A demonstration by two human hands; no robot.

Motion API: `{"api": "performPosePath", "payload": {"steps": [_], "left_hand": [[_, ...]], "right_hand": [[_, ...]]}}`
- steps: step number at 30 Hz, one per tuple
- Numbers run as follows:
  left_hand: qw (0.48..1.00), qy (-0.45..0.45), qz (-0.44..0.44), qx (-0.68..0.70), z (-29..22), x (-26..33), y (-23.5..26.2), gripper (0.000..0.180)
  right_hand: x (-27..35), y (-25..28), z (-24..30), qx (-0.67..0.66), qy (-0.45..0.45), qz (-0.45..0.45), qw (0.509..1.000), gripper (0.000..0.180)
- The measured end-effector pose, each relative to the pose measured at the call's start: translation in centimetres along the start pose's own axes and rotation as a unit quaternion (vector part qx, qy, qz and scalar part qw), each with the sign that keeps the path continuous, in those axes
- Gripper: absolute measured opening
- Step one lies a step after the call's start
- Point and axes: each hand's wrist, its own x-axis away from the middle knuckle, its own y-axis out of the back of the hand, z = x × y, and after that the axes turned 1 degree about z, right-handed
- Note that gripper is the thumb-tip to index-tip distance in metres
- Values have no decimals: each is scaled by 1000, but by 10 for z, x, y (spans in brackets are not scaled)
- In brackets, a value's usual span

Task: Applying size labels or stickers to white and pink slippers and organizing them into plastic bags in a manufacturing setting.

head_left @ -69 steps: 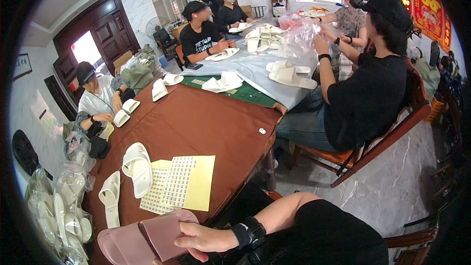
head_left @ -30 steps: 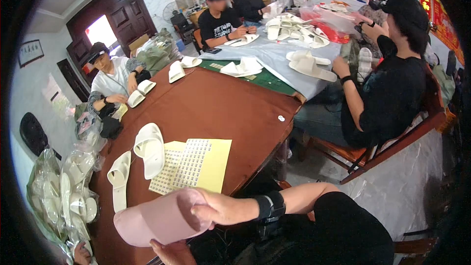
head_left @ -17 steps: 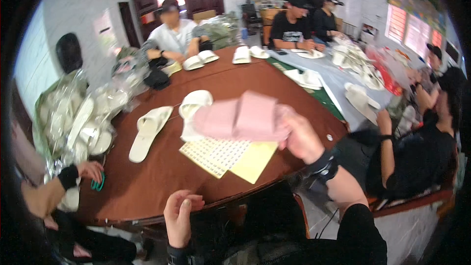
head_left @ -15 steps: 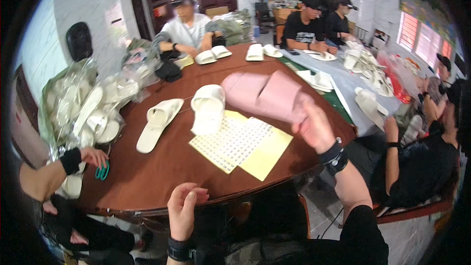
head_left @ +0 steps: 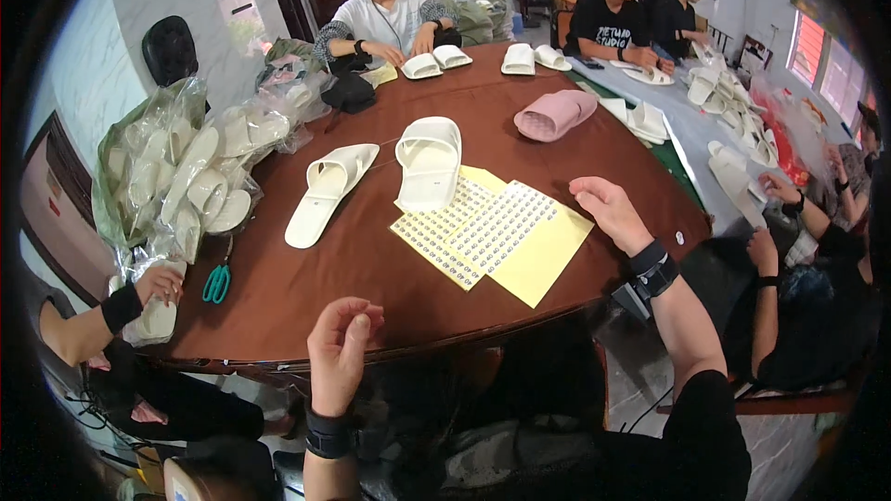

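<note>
My left hand hovers at the near table edge, its fingers loosely bent with nothing visible in them. Out past the right corner of the yellow sticker sheets, my right hand is in the air, fingers loosely extended and holding nothing that I can see. A pink slide slipper rests farther back on the table, apart from that hand. Two white slide slippers lie nearer: one on the brown cloth, the other overlapping the back of the sheets.
Bagged white slippers pile up at the left, with teal-handled scissors near another person's hand. White slippers lie in front of a person across the brown table. More white slippers cover the grey table at right.
The pink slipper has left my right hand and now lies on the table farther back. My right hand is empty. The person at left has let go of the scissors.
</note>
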Motion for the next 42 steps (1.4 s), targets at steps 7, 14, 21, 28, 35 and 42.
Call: {"api": "performPosePath", "payload": {"steps": [7,14,21,28,35,42], "left_hand": [[967,-111,39,-227,-20,-52,0,15],[911,-181,51,-368,4,-127,18,26],[826,-308,117,-457,30,-162,-28,40],[731,-209,163,-629,38,-179,-57,33],[693,-316,54,-646,36,-193,-24,16],[677,-308,72,-664,23,-159,33,18]], "right_hand": [[9,-9,-7,116,76,13,990,24],[14,-10,-1,96,59,7,994,22],[14,-9,4,137,83,14,987,20],[16,-9,-3,135,84,6,987,20],[19,-13,1,132,102,-1,986,18],[17,-7,0,152,108,-9,982,16]]}}
